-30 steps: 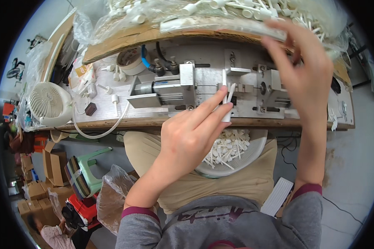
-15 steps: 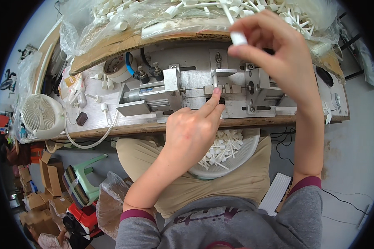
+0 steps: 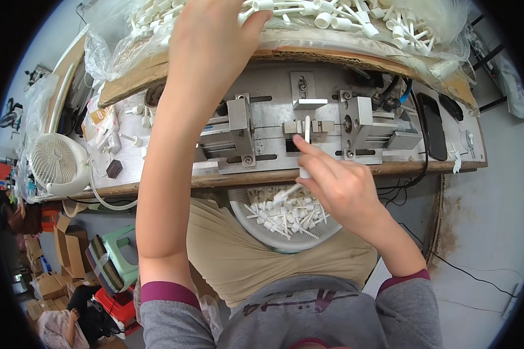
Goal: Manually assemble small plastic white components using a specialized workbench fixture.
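My right hand (image 3: 343, 189) is at the front edge of the bench, fingers closed round a white capped stick (image 3: 307, 129). The stick points up and away, its tip over the small metal jaws (image 3: 323, 126) of the clamping fixture (image 3: 268, 163); its cap end is by my fingers. Below that hand, another white capped piece (image 3: 286, 193) is over the basket (image 3: 239, 218) of similar pieces on my lap. My left hand (image 3: 212, 43) reaches to the heap of white capped sticks (image 3: 332, 14) at the back. Its thumb sticks out, but its fingers run out of the picture.
A cardboard edge (image 3: 308, 54) and clear plastic sheeting border the heap. Metal cylinder blocks (image 3: 364, 122) flank the jaws. A white fan (image 3: 58, 160) stands at the bench's left end; a black phone (image 3: 431, 125) lies right. Cables hang below the bench.
My left hand has moved from the jaws to the heap at the back. My right hand has come down from the heap to the jaws with a capped stick. A loose piece now shows above the basket.
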### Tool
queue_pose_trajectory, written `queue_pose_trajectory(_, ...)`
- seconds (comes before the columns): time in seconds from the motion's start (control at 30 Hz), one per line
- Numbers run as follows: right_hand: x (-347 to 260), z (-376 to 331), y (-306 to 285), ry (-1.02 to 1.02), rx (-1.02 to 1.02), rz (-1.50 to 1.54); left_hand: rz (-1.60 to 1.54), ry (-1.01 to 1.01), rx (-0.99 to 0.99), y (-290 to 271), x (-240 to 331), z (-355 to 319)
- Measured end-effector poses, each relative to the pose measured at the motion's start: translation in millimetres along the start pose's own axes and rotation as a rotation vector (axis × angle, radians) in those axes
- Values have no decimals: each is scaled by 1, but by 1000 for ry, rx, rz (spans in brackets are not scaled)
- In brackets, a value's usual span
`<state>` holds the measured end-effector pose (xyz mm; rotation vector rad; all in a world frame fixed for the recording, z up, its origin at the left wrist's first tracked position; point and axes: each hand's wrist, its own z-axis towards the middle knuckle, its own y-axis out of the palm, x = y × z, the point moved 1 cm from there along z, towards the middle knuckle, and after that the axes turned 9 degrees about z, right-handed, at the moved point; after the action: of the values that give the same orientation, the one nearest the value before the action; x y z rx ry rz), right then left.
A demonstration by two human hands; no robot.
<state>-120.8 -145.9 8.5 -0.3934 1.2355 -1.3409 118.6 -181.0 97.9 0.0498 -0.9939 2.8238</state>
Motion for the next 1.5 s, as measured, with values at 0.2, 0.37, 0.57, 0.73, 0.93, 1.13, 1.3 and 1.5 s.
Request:
queue_pose_trajectory(0.2, 4, 8, 9, -128, 232, -38, -34, -149, -362, 12, 11, 25)
queue_pose_trajectory(0.37, 6, 2, 11, -23, 144, -114, -154, -212, -371, 11, 9, 22)
queue_pose_trajectory(0.57, 7, 9, 4, -3, 100, -66, -293, -397, -464, 3, 11, 27)
queue_pose_trajectory(0.73, 3, 13, 1, 7, 42, -93, -423, -490, -472, -34, 22, 29)
queue_pose_trajectory(0.93, -3, 28, -39, -23, 112, -46, -594, -250, -181, -43, 40, -44)
queue_pose_trajectory(1.13, 85, 87, -105, 43, 547, -338, -215, -100, -253, -37, 83, -121)
queue_pose_trajectory(1.3, 102, 115, -92, 227, 300, -23, -74, -82, -401, -15, 95, -136)
queue_pose_trajectory(1.5, 47, 115, -101, 264, 306, 273, -68, -36, -435, -10, 91, -130)
